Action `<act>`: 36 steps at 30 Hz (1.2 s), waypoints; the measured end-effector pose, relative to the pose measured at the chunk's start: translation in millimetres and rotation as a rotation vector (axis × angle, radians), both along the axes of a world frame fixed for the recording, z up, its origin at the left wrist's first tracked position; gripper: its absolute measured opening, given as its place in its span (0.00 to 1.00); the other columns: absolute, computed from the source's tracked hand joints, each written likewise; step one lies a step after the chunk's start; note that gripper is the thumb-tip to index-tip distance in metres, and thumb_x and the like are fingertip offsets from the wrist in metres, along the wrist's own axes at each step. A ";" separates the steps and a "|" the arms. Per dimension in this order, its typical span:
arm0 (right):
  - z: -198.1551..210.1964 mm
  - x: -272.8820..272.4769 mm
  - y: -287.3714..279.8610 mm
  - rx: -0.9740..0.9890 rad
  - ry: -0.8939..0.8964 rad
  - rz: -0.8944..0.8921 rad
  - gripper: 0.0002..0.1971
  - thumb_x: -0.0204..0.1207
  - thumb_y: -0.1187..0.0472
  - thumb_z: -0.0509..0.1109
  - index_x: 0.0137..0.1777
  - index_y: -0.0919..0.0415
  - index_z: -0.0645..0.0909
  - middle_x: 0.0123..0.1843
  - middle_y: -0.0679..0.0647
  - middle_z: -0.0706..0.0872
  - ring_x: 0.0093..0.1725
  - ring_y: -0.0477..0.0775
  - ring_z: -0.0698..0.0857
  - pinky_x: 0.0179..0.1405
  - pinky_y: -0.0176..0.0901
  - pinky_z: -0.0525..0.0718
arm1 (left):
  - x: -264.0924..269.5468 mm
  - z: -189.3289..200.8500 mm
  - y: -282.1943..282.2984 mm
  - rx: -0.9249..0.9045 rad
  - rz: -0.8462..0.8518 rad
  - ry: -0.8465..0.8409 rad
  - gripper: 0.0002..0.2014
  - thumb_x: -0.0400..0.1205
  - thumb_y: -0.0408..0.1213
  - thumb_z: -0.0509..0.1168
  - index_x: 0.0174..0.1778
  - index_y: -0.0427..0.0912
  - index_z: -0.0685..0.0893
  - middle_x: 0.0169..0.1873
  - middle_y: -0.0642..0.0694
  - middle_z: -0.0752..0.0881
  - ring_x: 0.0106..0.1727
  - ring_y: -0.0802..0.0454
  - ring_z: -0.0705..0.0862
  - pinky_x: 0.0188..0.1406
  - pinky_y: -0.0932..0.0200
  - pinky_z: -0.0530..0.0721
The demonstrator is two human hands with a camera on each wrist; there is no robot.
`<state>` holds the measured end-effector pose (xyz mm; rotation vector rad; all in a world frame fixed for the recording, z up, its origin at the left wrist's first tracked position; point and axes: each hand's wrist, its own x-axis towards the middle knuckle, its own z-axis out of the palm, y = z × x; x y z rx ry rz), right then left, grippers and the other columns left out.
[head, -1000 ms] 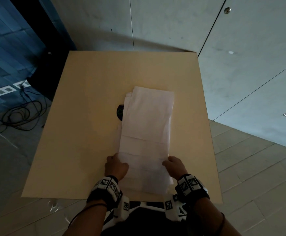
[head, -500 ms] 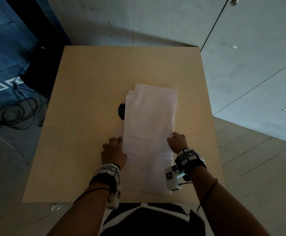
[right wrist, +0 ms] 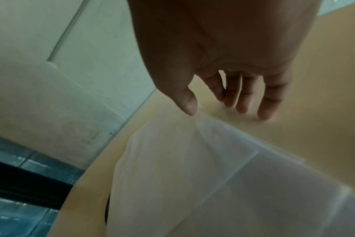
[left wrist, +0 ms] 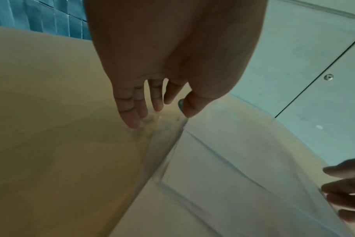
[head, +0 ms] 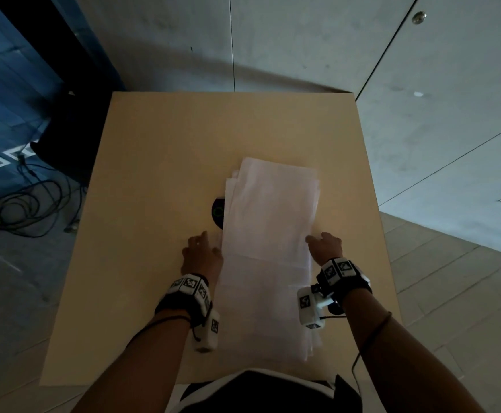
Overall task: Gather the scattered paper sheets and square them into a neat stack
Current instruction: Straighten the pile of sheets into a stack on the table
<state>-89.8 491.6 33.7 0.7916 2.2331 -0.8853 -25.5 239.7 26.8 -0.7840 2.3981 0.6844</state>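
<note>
A loose stack of white paper sheets (head: pixel 270 234) lies lengthwise on the tan table (head: pixel 153 204), its far edges slightly fanned. My left hand (head: pixel 203 254) sits against the stack's left long edge, about halfway along. In the left wrist view the left hand (left wrist: pixel 152 104) has straight fingers, tips on the table beside the paper stack (left wrist: pixel 233 176). My right hand (head: pixel 325 245) is at the right long edge. In the right wrist view the right hand (right wrist: pixel 223 102) has its thumb on the edge of the paper stack (right wrist: pixel 192 176) and straight fingers on the table. Neither hand grips a sheet.
A black round insert (head: pixel 218 213) in the tabletop is partly covered by the stack's left edge. The table stands against a grey wall (head: pixel 302 55). Cables (head: pixel 19 210) lie on the floor to the left. Bare tabletop surrounds the stack.
Both hands have slid away from me along the stack's long edges, from its near end to about the middle. The stack has stayed in place.
</note>
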 end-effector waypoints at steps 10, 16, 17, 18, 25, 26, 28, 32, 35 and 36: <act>-6.5 3.2 -41.8 0.097 -0.002 -0.049 0.30 0.71 0.54 0.70 0.70 0.68 0.69 0.71 0.64 0.67 0.72 0.69 0.65 0.68 0.62 0.71 | -12.4 -4.2 39.1 -0.062 -0.091 0.006 0.26 0.83 0.44 0.59 0.76 0.39 0.63 0.72 0.37 0.64 0.68 0.33 0.67 0.63 0.41 0.76; -5.8 -7.7 -35.4 0.040 -0.050 -0.155 0.31 0.70 0.54 0.74 0.71 0.67 0.72 0.74 0.64 0.64 0.73 0.70 0.65 0.68 0.60 0.72 | -13.2 -1.8 39.8 -0.049 -0.064 0.000 0.27 0.82 0.39 0.60 0.77 0.38 0.63 0.73 0.36 0.65 0.68 0.33 0.68 0.64 0.43 0.73; -4.5 -7.9 -35.9 0.028 -0.052 -0.168 0.31 0.70 0.54 0.74 0.71 0.67 0.71 0.74 0.64 0.64 0.73 0.70 0.67 0.66 0.60 0.73 | -13.2 -1.5 40.7 -0.041 -0.057 -0.006 0.27 0.81 0.38 0.61 0.77 0.38 0.63 0.73 0.36 0.64 0.68 0.33 0.68 0.64 0.43 0.73; -4.4 -7.8 -36.4 0.022 -0.050 -0.184 0.32 0.70 0.55 0.74 0.71 0.67 0.70 0.73 0.64 0.64 0.72 0.70 0.68 0.65 0.60 0.74 | -13.5 -1.4 41.3 -0.035 -0.053 -0.013 0.28 0.81 0.37 0.61 0.77 0.38 0.63 0.73 0.36 0.64 0.68 0.33 0.68 0.64 0.43 0.74; -2.4 -1.9 -39.7 -0.028 -0.043 -0.169 0.30 0.60 0.48 0.74 0.61 0.64 0.81 0.63 0.63 0.82 0.62 0.67 0.79 0.61 0.57 0.82 | -12.8 -1.9 42.2 -0.021 -0.053 -0.030 0.30 0.78 0.35 0.63 0.77 0.39 0.62 0.73 0.37 0.63 0.69 0.33 0.67 0.65 0.43 0.76; -0.7 -1.6 -38.9 -0.016 -0.052 -0.165 0.29 0.61 0.49 0.74 0.61 0.64 0.82 0.64 0.63 0.81 0.63 0.67 0.78 0.61 0.54 0.81 | -11.9 -2.1 43.0 -0.023 -0.053 -0.028 0.30 0.78 0.35 0.64 0.77 0.39 0.63 0.73 0.37 0.63 0.69 0.33 0.67 0.65 0.43 0.76; 1.8 -0.9 -38.1 -0.003 -0.076 -0.182 0.28 0.66 0.52 0.74 0.64 0.66 0.80 0.69 0.62 0.74 0.68 0.68 0.72 0.59 0.53 0.76 | -10.1 -2.4 43.9 -0.025 -0.047 -0.026 0.31 0.78 0.36 0.65 0.77 0.40 0.63 0.73 0.38 0.63 0.69 0.33 0.66 0.65 0.42 0.76; 1.4 4.5 -47.5 -0.084 -0.058 -0.210 0.29 0.66 0.55 0.76 0.65 0.66 0.74 0.69 0.62 0.70 0.64 0.69 0.78 0.58 0.51 0.80 | -9.1 -2.1 44.2 -0.032 -0.054 -0.033 0.33 0.78 0.38 0.66 0.78 0.40 0.61 0.74 0.39 0.62 0.71 0.33 0.65 0.65 0.41 0.76; 0.3 6.6 -52.6 -0.151 -0.035 -0.222 0.32 0.65 0.55 0.79 0.67 0.66 0.75 0.65 0.63 0.82 0.62 0.66 0.83 0.54 0.47 0.82 | -9.6 -1.5 43.0 -0.018 -0.058 -0.048 0.34 0.79 0.39 0.66 0.80 0.40 0.59 0.76 0.39 0.60 0.72 0.33 0.64 0.66 0.42 0.76; 0.6 6.1 -52.8 -0.181 -0.036 -0.230 0.31 0.64 0.54 0.80 0.65 0.67 0.78 0.62 0.64 0.85 0.60 0.66 0.85 0.51 0.46 0.83 | -9.2 -1.4 42.5 -0.010 -0.057 -0.050 0.34 0.79 0.39 0.66 0.80 0.41 0.59 0.76 0.39 0.60 0.72 0.33 0.64 0.66 0.42 0.76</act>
